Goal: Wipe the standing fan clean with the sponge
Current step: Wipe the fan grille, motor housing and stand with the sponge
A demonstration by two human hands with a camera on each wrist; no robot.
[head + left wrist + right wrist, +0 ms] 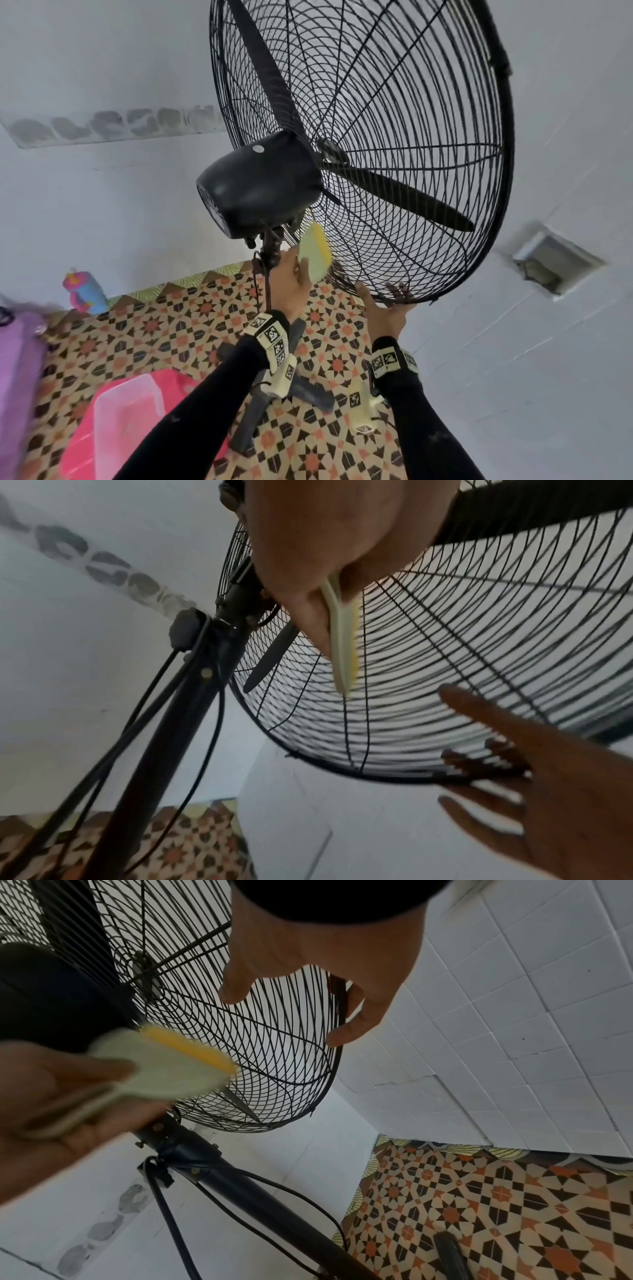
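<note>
Left grip (291, 277) pinched the sponge (317, 255) against the fan's cage (394, 137); right grip (387, 308), fingers hooked, held its lower rim.

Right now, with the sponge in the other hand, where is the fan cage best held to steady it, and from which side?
Grip the fan cage at its bottom rim, from below. The thick hoop there gives the fingers something solid; the wires look thin. The right hand already cups it there, clear of the sponge in the left hand.
</note>
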